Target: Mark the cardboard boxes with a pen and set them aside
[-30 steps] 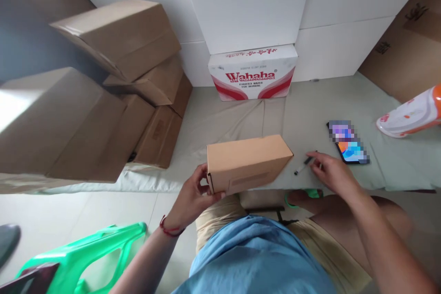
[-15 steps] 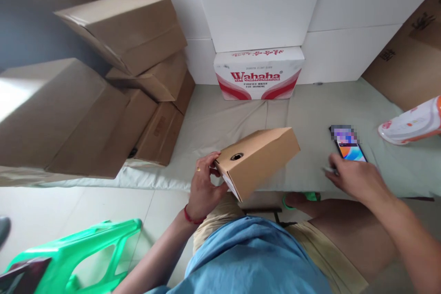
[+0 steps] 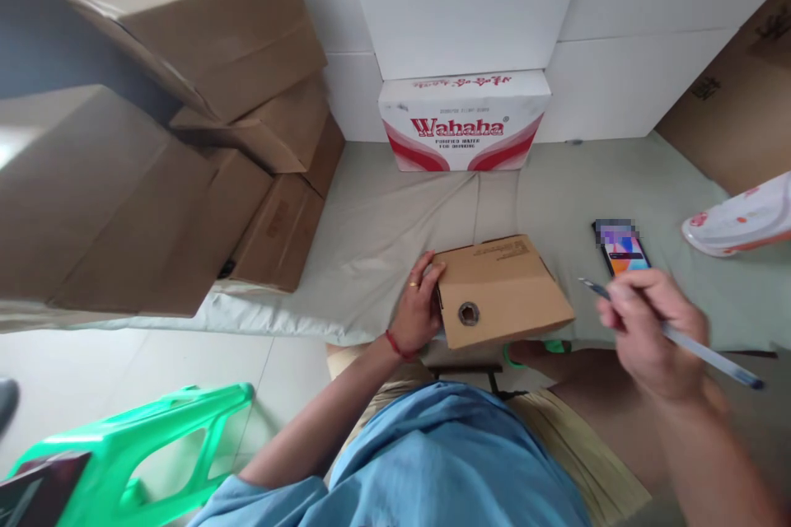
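A small brown cardboard box [image 3: 512,288] lies at the front edge of the cloth-covered surface, with a dark-rimmed round hole near its left end and faint print along the far side. My left hand [image 3: 420,309] grips its left end, thumb and fingers around the edge. Between the fingers of my right hand [image 3: 655,333] is a pen [image 3: 710,356], its tip pointing left toward the box but apart from it. Just beyond that hand lies a lit phone [image 3: 623,251], partly covered by it.
Brown cartons [image 3: 198,41] are stacked at the left. A white and red Wahaha water carton [image 3: 463,128] stands against the wall. A white container [image 3: 735,218] lies at the right, near a large carton [image 3: 735,99]. A green plastic stool [image 3: 142,445] stands on the floor.
The small box has been lowered and turned so its broad face with print shows. My left hand moved right with it. My right hand came nearer, with the pen now plainly visible.
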Available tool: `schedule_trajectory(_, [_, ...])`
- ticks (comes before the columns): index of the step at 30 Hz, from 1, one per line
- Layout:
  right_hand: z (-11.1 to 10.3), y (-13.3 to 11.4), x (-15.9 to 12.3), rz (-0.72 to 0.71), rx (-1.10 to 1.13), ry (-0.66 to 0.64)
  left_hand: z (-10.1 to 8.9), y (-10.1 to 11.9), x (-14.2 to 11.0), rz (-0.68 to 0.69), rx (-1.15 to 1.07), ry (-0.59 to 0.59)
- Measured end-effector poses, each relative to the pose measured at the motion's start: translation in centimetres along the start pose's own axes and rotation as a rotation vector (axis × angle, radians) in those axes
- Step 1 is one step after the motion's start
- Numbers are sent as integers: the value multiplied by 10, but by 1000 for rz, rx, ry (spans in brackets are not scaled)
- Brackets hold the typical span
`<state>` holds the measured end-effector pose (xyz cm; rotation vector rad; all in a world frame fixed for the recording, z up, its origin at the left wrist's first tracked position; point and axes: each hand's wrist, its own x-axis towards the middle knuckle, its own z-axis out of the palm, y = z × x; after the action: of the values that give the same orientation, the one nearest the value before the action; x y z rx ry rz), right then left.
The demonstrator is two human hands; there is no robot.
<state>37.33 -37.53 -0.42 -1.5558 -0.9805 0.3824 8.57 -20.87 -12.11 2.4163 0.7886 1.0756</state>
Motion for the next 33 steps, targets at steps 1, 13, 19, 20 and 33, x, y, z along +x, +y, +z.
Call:
schedule_trajectory(1, [17,-2,0,13,60,-75,-2,4,-5,-59,-59,-14])
schedule_trajectory(13, [88,10,5,84,-11,-395,5,24,-29,92,-168,-139])
schedule_trajectory(19, [79,13,-10,48,-26,-507,15,16,-28,106,-144,-119])
schedule_trajectory(20, [79,13,-10,29,-49,-535,15,16,-29,113,-144,-113])
schedule_trajectory(33, [86,6,-1,-191,-251,-578,27,20,-32,128,-65,-61])
